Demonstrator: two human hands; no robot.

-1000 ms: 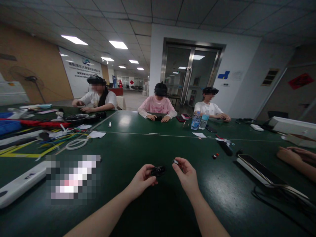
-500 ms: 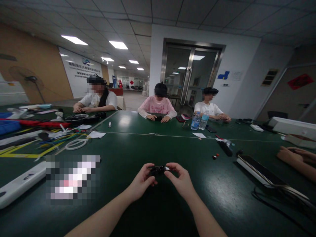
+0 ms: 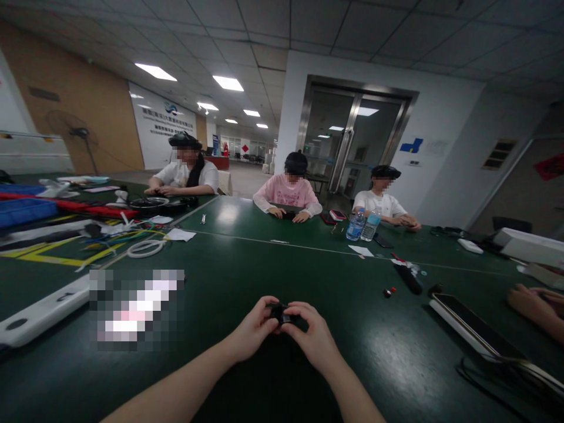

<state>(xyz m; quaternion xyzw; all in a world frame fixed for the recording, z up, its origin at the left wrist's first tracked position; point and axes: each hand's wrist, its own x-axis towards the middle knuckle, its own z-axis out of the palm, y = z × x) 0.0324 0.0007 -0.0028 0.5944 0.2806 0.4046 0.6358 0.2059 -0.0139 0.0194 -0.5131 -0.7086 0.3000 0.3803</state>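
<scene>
Head view: left hand pinches a small black object over the green counter; right hand pinches its other end, fingers narrow. Step in hand, judged: two-handed fingertip work. Next move calls for steady left grip, fine right-hand control.

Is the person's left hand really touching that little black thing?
Touching. The head view shows the left hand with its fingertips and thumb against the near-left end of the black thing.
</scene>
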